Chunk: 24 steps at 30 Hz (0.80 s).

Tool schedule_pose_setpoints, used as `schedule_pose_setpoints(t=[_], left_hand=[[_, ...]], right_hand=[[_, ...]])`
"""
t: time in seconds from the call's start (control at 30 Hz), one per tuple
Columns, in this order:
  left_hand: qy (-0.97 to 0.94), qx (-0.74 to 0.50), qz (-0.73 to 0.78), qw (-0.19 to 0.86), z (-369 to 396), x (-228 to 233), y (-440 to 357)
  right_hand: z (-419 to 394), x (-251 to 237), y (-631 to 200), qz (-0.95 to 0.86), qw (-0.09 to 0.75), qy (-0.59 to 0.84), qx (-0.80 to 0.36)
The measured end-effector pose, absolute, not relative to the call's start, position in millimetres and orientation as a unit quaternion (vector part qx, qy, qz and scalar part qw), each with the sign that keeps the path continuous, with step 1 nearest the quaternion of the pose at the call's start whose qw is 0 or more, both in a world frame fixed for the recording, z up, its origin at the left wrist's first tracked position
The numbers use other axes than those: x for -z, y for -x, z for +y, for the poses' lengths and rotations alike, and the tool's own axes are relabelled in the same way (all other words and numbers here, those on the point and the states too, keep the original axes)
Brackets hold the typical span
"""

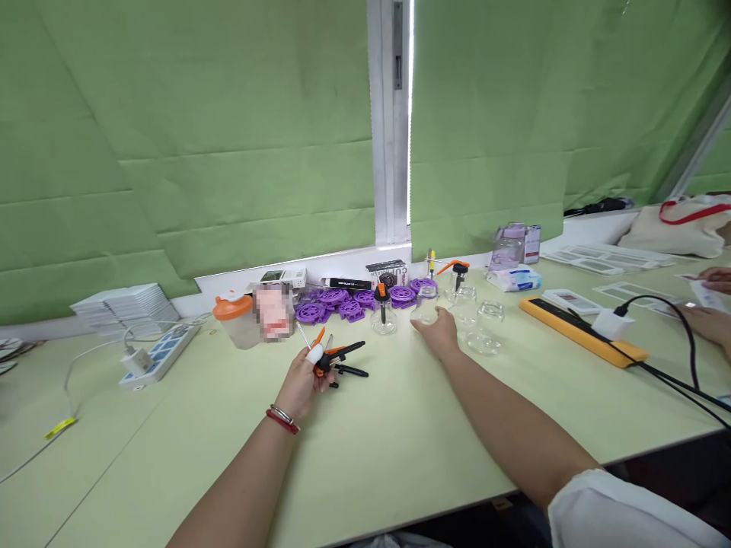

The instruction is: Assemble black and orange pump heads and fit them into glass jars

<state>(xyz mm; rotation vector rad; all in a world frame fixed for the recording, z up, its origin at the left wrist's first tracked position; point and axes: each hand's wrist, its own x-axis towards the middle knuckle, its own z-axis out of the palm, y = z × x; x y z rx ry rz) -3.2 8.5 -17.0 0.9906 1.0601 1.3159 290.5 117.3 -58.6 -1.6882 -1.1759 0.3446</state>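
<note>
The location was an office-type workroom: a long pale desk [371, 449] carried power strips [160, 352], stacked white trays [126, 304] and small parts, backed by green window coverings [188, 137].

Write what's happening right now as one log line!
left hand: holds orange-black tools | right hand: on clear glass cup | nearby: purple discs, more glass cups | surface: green table

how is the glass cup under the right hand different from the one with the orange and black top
The glass cup at the right hand has no orange and black piece on it; the cup with the orange and black top stands untouched, left of it. The first is partly hidden by fingers; the second is in full view. Both are clear, small and upright on the table.
</note>
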Motion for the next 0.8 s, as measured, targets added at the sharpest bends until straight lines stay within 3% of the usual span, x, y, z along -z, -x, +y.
schedule_pose_setpoints(t=[0.13,0.27,0.47,0.8], left_hand=[[-0.407,-0.566,0.469,0.543,9,14,4],[-0.407,-0.576,0.476,0.526,8,8,4],[-0.418,-0.579,0.47,0.518,5,6,5],[-0.467,-0.492,0.496,0.542,-3,10,-5]], right_hand=[[92,32,-282,-0.548,0.561,0.621,-0.012],[66,12,-273,-0.689,0.502,0.516,0.078],[58,22,-260,-0.802,0.379,0.457,0.069],[30,25,-224,-0.872,0.347,0.346,0.021]])
